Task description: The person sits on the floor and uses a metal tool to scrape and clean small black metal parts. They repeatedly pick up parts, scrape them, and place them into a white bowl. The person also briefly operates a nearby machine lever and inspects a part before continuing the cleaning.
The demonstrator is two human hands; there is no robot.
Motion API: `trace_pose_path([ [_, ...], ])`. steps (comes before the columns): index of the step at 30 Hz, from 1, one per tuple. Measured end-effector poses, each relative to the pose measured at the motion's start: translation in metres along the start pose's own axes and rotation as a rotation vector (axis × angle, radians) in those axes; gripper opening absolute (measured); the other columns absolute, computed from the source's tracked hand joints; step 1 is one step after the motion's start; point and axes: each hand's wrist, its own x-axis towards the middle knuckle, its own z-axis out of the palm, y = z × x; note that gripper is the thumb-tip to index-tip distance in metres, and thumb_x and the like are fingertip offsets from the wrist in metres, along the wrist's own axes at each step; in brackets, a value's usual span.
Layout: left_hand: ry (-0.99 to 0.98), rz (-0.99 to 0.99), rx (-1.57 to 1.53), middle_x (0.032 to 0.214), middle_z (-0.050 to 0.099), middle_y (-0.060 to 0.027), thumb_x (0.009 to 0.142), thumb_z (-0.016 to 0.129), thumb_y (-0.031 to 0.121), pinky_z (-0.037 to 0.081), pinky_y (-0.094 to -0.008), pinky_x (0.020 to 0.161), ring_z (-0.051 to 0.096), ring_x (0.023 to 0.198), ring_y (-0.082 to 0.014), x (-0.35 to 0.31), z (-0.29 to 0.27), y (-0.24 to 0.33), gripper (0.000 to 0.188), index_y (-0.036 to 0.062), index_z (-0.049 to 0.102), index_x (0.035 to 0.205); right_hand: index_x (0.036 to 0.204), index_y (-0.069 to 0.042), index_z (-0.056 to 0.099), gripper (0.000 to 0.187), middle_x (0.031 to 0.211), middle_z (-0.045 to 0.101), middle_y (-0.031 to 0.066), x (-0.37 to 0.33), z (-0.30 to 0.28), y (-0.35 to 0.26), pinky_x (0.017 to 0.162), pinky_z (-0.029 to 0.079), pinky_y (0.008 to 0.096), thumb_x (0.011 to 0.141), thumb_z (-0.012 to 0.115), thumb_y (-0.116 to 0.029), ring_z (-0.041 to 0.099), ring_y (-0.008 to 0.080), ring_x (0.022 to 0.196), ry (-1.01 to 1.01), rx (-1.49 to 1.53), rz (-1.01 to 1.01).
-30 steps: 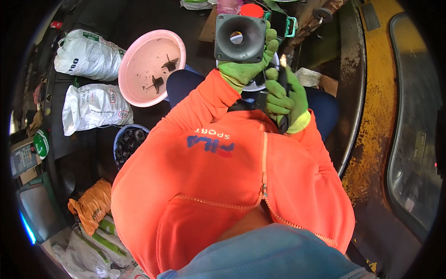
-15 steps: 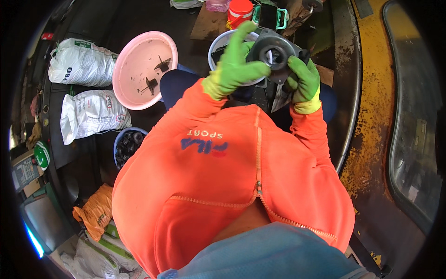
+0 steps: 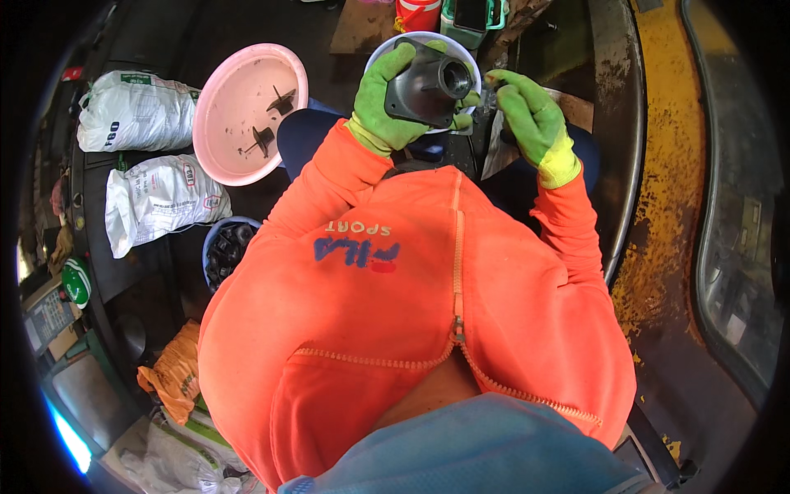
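Observation:
My left hand (image 3: 377, 111), in a green glove with a yellow cuff, grips a black flanged part (image 3: 424, 85), with fingers showing on both sides. The part has a square flange with corner holes and a round open neck, which faces right. To its right is my right hand (image 3: 533, 119), also gloved, apart from the part. Its fingers are bent together around something small that I cannot make out; the index fingertip looks dark. Behind the held part stands a white-blue basin (image 3: 381, 62), its contents mostly hidden.
A pink basin (image 3: 212, 156) with two black pieces stands left of my knee. White sacks (image 3: 136, 111) lie beyond it. A blue tub (image 3: 216, 276) holds several black parts. A red bucket (image 3: 418, 16) and a green basket (image 3: 465, 37) stand ahead. A yellow rusted panel (image 3: 658, 206) rises at right.
The black part has turned from its flat ring side to its neck side. My left hand has closed around it, and my right hand has come away from it.

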Motion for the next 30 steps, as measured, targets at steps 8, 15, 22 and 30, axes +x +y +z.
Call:
trace_pose_path([
  [8,0.002,-0.014,0.136,0.105,0.064,-0.0136,0.089,0.051,0.03,0.055,-0.0448,0.074,0.063,0.096,-0.0288,0.001,0.001,0.0,0.036,0.0054,0.057,0.116,0.109,-0.007,0.063,0.023,0.079,0.061,0.0102,0.012,-0.006,-0.013,0.062,0.048,0.032,0.087,0.058,-0.007,0.06,0.0236,0.068,-0.073,-0.589,-0.435],
  [15,0.085,0.104,0.187,0.108,0.063,-0.0172,0.078,0.053,0.016,0.053,-0.0424,0.081,0.063,0.097,-0.0295,-0.005,0.022,0.003,0.043,0.001,0.054,0.119,0.111,-0.007,0.063,0.026,0.094,0.066,0.0119,0.007,-0.001,-0.005,0.069,0.052,0.0324,0.086,0.061,-0.009,0.064,0.0274,0.081,-0.127,-0.488,-0.363],
  [22,-0.011,0.222,0.351,0.124,0.052,-0.0261,0.071,0.059,0.022,0.044,-0.0448,0.096,0.055,0.11,-0.0357,-0.008,0.032,0.007,0.066,-0.0043,0.043,0.129,0.111,0.0,0.061,0.025,0.094,0.066,0.0141,-0.005,0.016,-0.005,0.071,0.051,0.0321,0.089,0.06,-0.011,0.065,0.0255,0.082,-0.097,-0.256,-0.267],
  [30,-0.132,0.455,0.507,0.128,0.049,-0.0223,0.07,0.067,0.019,0.045,-0.0413,0.095,0.053,0.111,-0.03,-0.001,0.045,0.001,0.066,0.0011,0.044,0.13,0.109,0.0,0.06,0.021,0.084,0.061,0.0082,-0.018,0.027,-0.019,0.065,0.046,0.0265,0.092,0.056,-0.011,0.055,0.0118,0.072,-0.013,0.009,0.02],
])
